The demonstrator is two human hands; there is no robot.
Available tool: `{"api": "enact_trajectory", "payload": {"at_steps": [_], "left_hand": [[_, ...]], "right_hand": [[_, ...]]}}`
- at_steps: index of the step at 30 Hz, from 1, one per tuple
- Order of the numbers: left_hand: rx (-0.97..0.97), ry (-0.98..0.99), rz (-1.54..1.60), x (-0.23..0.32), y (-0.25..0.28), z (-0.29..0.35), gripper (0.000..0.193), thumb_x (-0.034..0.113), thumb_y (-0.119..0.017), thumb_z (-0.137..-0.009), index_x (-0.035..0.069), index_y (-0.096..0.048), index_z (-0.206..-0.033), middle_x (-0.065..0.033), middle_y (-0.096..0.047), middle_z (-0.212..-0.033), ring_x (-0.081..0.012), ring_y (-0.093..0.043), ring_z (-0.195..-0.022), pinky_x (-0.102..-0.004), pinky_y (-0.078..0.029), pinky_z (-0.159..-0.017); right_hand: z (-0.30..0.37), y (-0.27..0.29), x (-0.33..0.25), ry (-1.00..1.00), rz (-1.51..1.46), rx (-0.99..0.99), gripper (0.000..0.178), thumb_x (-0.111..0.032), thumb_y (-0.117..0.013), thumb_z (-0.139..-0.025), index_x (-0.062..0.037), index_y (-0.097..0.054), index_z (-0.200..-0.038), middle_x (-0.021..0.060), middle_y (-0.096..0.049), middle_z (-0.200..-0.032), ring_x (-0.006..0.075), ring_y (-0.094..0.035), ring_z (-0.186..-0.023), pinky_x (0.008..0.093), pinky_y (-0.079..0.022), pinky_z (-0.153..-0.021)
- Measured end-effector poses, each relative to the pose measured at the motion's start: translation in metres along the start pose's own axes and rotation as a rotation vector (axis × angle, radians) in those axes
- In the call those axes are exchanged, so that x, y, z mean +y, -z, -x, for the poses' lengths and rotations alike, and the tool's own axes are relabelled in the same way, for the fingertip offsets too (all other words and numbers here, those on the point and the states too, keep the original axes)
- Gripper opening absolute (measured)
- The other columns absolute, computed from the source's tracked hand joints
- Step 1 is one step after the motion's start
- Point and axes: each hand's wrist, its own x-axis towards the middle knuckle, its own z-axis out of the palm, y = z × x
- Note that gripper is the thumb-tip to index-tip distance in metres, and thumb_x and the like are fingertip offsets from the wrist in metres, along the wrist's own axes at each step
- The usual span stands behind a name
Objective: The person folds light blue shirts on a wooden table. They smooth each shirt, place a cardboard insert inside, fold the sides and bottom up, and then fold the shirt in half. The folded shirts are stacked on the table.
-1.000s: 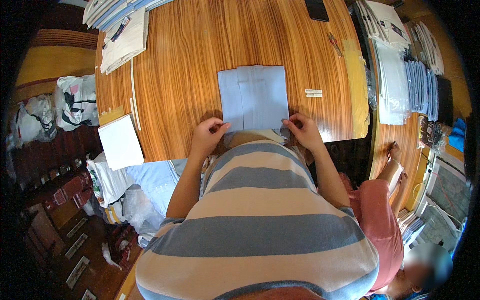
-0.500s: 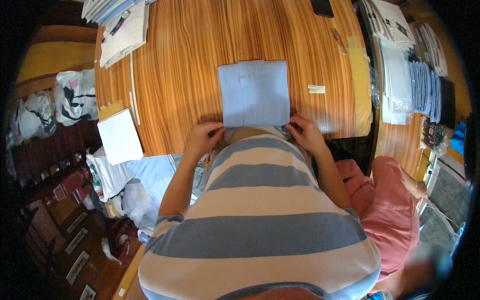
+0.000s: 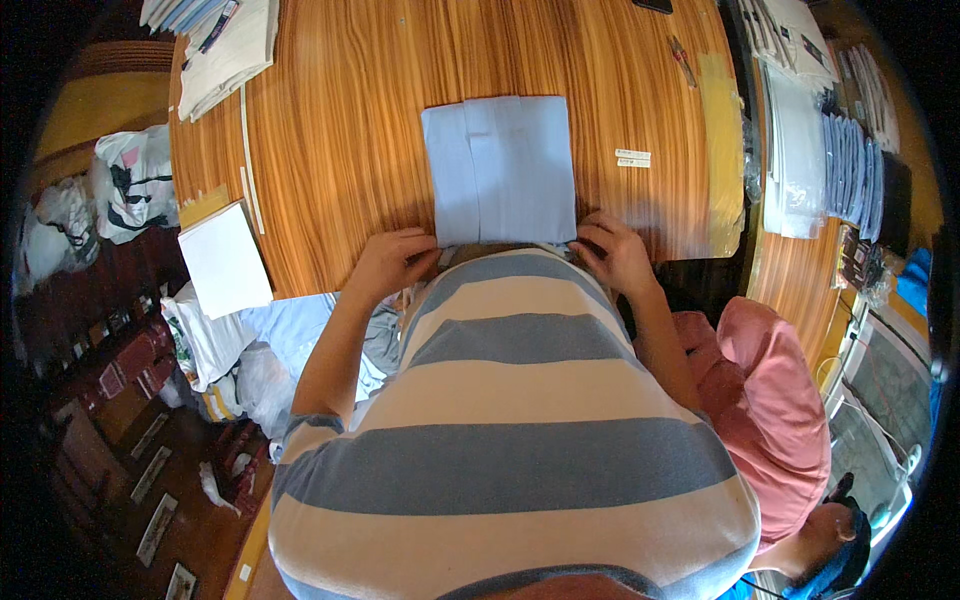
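A folded light-blue cloth [image 3: 505,170] lies flat on the wood-grain table [image 3: 350,120], close to the near edge, in front of the person's striped shirt [image 3: 520,390]. It looks almost square, so no long axis stands out; a fold line runs down it roughly from twelve to six o'clock.

The left hand [image 3: 390,262] is at the cloth's seven o'clock corner, the right hand [image 3: 612,250] at its five o'clock corner. From the left hand the cloth lies toward two o'clock, from the right toward ten, and neither hand is clearly nearer. The fingers of both are bent, with thumb and forefinger close to the corners; whether they pinch the fabric or only touch it, one cannot tell.

Farther out, two small pale strips [image 3: 633,158] lie at three o'clock from the cloth, a red-handled tool [image 3: 683,62] at two, white paper [image 3: 225,262] at eight and cream folded garments [image 3: 230,60] at ten. Past the table's right side, at four to five o'clock, is a co-worker in a red top [image 3: 770,420], hands out of sight.

The cloth's underside is hidden, the material below its near edge is dim, and a dark object [image 3: 653,5] at one o'clock is cut off by the frame.
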Motion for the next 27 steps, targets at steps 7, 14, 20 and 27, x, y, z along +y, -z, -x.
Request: {"api": "enact_trajectory", "payload": {"at_steps": [7, 14, 20, 27], "left_hand": [[-0.103, 0.177, 0.082, -0.002, -0.003, -0.005, 0.016, 0.020, -0.075, -0.096, 0.004, -0.076, -0.097, -0.0147, -0.072, -0.085, -0.0332, -0.070, -0.074, -0.0417, -0.055, -0.067], [-0.018, 0.280, 0.128, 0.013, -0.018, 0.013, 0.020, 0.025, -0.077, -0.096, 0.005, -0.078, -0.101, -0.0155, -0.075, -0.089, -0.0329, -0.072, -0.072, -0.0428, -0.056, -0.066], [-0.026, 0.136, -0.036, 0.005, -0.022, 0.016, 0.019, 0.026, -0.077, -0.095, 0.009, -0.079, -0.101, -0.0138, -0.076, -0.091, -0.0356, -0.074, -0.081, -0.0423, -0.058, -0.070], [-0.118, 0.367, 0.120, 0.021, -0.023, 0.028, 0.026, 0.028, -0.074, -0.096, 0.002, -0.079, -0.099, -0.0180, -0.076, -0.090, -0.0380, -0.073, -0.080, -0.0453, -0.058, -0.072]], "right_hand": [[0.004, -0.014, 0.011, 0.040, -0.033, 0.054, 0.014, -0.008, -0.082, -0.085, -0.0017, -0.075, -0.095, 0.0136, -0.067, -0.095, 0.0341, -0.068, -0.090, 0.0431, -0.057, -0.079], [0.011, -0.007, -0.007, -0.042, -0.034, -0.010, 0.014, -0.007, -0.083, -0.084, -0.0009, -0.072, -0.090, 0.0140, -0.065, -0.091, 0.0347, -0.063, -0.091, 0.0446, -0.053, -0.081], [0.012, -0.012, 0.001, 0.024, 0.044, 0.027, 0.016, -0.016, -0.084, -0.085, -0.0037, -0.074, -0.087, 0.0119, -0.066, -0.089, 0.0340, -0.064, -0.091, 0.0448, -0.054, -0.081], [0.027, -0.020, -0.003, 0.009, 0.063, 0.041, 0.018, -0.017, -0.084, -0.085, -0.0021, -0.073, -0.086, 0.0119, -0.066, -0.088, 0.0336, -0.062, -0.089, 0.0449, -0.052, -0.082]]}}
